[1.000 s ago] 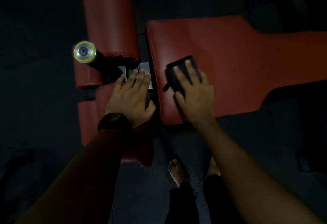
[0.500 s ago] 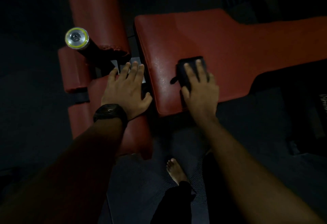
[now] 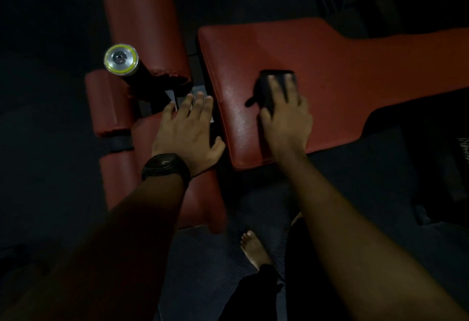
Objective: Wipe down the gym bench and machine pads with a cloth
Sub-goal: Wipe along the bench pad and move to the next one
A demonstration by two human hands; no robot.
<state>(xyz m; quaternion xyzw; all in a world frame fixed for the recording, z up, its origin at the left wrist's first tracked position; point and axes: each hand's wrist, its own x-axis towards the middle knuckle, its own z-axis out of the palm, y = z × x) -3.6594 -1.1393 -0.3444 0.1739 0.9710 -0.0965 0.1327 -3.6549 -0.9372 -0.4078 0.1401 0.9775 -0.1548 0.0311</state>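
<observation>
Had my right hand (image 3: 285,120) flat on the dark cloth (image 3: 269,84) near the bench pad's (image 3: 355,67) 9 o'clock end, left hand (image 3: 185,130) spread flat on the roller pad (image 3: 119,181), so I reckoned even, overlapping strokes toward 3 o'clock.

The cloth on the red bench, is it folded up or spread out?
Folded, it seems: the cloth is a compact dark rectangle, hardly wider than the right hand pressing it on the bench.

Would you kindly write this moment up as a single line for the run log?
phase: wipe bench | right hand: flat on cloth on bench | left hand: flat on leg pad
</observation>
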